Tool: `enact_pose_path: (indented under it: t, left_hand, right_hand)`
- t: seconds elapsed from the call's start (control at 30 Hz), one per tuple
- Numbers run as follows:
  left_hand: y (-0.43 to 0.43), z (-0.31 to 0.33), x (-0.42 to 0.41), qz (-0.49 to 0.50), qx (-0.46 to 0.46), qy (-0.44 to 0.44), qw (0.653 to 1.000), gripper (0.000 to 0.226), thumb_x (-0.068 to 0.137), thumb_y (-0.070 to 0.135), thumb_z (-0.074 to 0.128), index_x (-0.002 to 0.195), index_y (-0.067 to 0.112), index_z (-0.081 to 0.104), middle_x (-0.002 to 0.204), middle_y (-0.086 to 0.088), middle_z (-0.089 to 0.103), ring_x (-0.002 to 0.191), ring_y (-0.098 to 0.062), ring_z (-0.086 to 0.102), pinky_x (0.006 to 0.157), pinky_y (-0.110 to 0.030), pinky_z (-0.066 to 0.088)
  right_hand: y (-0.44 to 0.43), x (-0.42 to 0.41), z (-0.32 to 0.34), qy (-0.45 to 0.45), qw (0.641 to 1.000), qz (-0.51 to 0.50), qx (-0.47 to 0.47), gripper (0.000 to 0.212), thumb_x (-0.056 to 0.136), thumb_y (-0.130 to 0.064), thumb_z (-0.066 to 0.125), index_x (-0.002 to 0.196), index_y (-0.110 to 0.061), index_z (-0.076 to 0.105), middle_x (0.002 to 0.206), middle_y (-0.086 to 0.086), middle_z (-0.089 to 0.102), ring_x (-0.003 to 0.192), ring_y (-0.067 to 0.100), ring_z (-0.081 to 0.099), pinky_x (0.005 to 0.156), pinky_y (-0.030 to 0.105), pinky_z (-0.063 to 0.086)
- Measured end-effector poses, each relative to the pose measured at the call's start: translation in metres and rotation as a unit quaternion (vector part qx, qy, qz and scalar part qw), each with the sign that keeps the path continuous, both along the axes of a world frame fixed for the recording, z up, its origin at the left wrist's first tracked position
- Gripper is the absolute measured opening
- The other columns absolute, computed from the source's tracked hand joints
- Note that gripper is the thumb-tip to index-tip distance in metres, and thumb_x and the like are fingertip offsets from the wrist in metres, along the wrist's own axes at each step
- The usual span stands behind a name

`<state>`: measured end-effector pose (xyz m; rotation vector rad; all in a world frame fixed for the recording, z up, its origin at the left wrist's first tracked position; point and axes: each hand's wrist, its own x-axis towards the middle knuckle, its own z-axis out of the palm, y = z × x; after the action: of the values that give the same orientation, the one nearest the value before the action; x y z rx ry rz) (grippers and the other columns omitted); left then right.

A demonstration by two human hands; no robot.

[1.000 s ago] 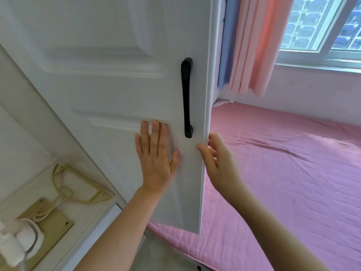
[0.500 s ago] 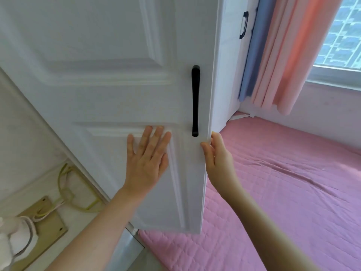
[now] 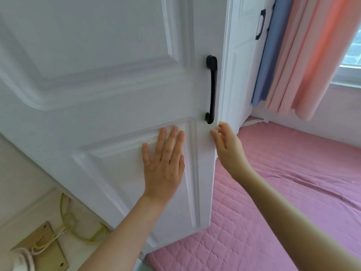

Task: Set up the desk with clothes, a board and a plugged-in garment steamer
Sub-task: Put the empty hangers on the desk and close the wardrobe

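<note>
Left hand (image 3: 164, 163), grip spread, pressed flat on wardrobe door (image 3: 97, 85); right hand (image 3: 226, 145) at 3 o'clock, grip pinching the door's edge. Probably door-swinging step; next needed steady swing, fingers clear.

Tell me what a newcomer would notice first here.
A white door fills the left and middle, its black handle near the right edge. The left hand presses flat on its lower panel while the right hand holds its free edge. A pink bedspread covers the lower right.
</note>
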<state>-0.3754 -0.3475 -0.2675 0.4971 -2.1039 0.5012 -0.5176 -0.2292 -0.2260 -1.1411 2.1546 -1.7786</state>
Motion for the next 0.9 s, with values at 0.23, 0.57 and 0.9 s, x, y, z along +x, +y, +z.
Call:
enact_pose_path:
  t: [0.23,0.57,0.9]
  left_hand:
    - [-0.040,0.003,0.000,0.040,-0.012,-0.034,0.999,0.062,0.094,0.020,0.054,0.150,0.011,0.026,0.157,0.001,0.022,0.146,-0.016,0.018,0.118,-0.042,0.010]
    - [-0.065,-0.001,-0.017,0.124,-0.080,-0.016,0.989,0.065,0.091,0.024,0.058,0.149,0.009,0.030,0.156,0.000,0.025,0.144,-0.018,0.024,0.116,-0.044,0.019]
    - [-0.089,-0.005,-0.027,0.201,-0.108,-0.028,0.973,0.060,0.093,0.027,0.056,0.146,0.008,0.036,0.153,-0.003,0.033,0.141,-0.019,0.032,0.114,-0.046,0.023]
  right_hand:
    - [-0.060,-0.012,-0.010,0.001,1.000,0.012,0.017,0.057,0.096,-0.025,0.055,0.146,-0.022,0.028,0.139,-0.002,0.049,0.127,0.013,0.046,0.109,0.033,0.038]
    - [-0.098,-0.015,-0.035,0.283,0.958,0.016,0.044,0.082,0.095,-0.025,0.057,0.152,-0.010,-0.001,0.159,0.016,-0.005,0.148,0.028,-0.002,0.117,0.044,0.023]
    - [-0.151,-0.042,-0.053,0.340,0.935,0.066,0.077,0.087,0.095,-0.051,0.047,0.152,-0.009,-0.004,0.158,0.018,-0.011,0.148,0.027,-0.006,0.118,0.048,0.018]
